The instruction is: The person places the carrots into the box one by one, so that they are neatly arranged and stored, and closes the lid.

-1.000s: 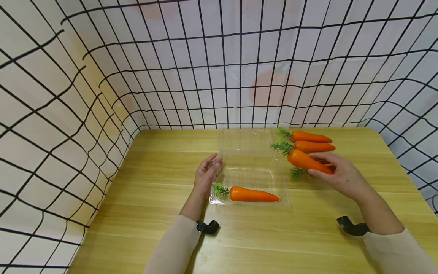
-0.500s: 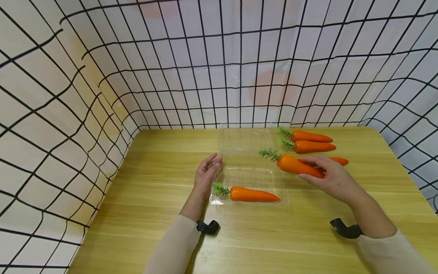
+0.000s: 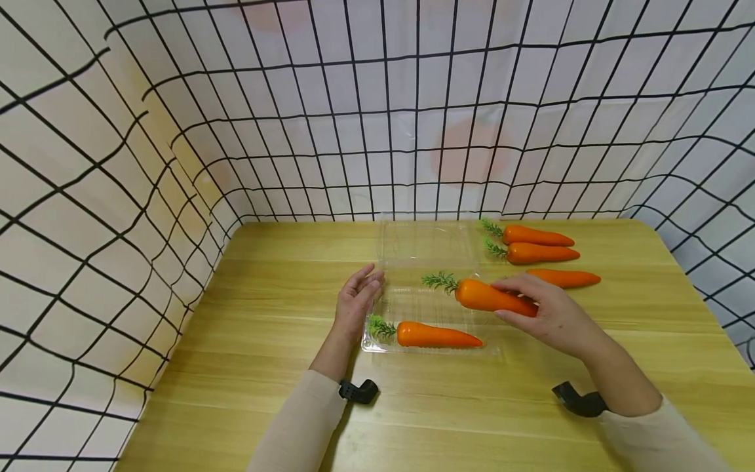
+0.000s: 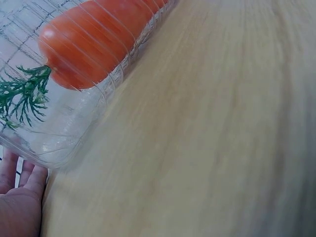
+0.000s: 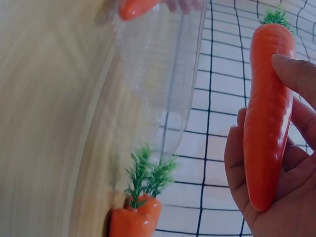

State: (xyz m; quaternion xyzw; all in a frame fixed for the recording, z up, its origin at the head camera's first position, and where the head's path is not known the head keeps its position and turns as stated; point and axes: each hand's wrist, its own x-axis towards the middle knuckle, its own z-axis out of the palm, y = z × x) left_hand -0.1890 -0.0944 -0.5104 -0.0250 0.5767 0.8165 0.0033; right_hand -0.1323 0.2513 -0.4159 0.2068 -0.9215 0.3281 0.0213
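Observation:
My right hand (image 3: pixel 551 313) grips an orange carrot (image 3: pixel 483 296) with a green leafy top, thumb on one side and fingers round the other in the right wrist view. The held carrot (image 5: pixel 269 113) overlaps the right part of a clear plastic clamshell box (image 3: pixel 377 349) in the head view. Inside the box, along its near side, lies another carrot (image 3: pixel 436 334), leaves to the left. My left hand (image 3: pixel 354 303) rests at the box's left side, fingers relaxed against the wall; in the left wrist view its fingers (image 4: pixel 34 180) show at the box corner.
The clear lid (image 3: pixel 427 241) lies folded back behind the box. To the right, two carrots (image 3: pixel 537 235) lie side by side at the back, and another carrot (image 3: pixel 569 278) lies closer, partly behind my right hand. Grid-patterned cloth (image 3: pixel 354 131) walls in the wooden table (image 3: pixel 271 295).
My right hand has lifted the carrot off the group at the right and carried it left and nearer, over the box's right side. The left hand has stayed put.

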